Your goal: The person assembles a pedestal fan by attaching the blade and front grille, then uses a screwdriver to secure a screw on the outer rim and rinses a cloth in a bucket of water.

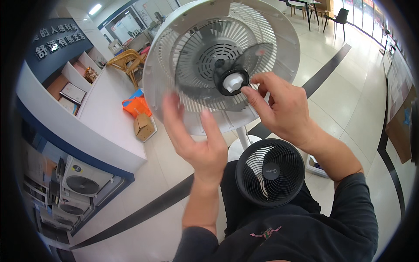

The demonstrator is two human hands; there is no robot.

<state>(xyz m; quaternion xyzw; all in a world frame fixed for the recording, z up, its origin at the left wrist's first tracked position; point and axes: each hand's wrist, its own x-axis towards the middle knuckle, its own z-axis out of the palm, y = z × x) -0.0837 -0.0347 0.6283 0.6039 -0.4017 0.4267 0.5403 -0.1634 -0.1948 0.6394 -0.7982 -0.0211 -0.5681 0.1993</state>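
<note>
A white pedestal fan faces me with its front grille off, and its dark translucent blades show. At the centre is a round black hub piece with a white knob-like middle. The thumb and bent forefinger of my right hand pinch this piece at its right edge. My left hand is raised at the fan's lower left, fingers apart and smeared by motion, with nothing seen in it. A round black grille lies on my lap.
The fan's white pole and base stand just beyond my lap. Left of it are an orange bag, a cardboard box and a white counter. A cardboard piece leans at the right; a chair stands far off.
</note>
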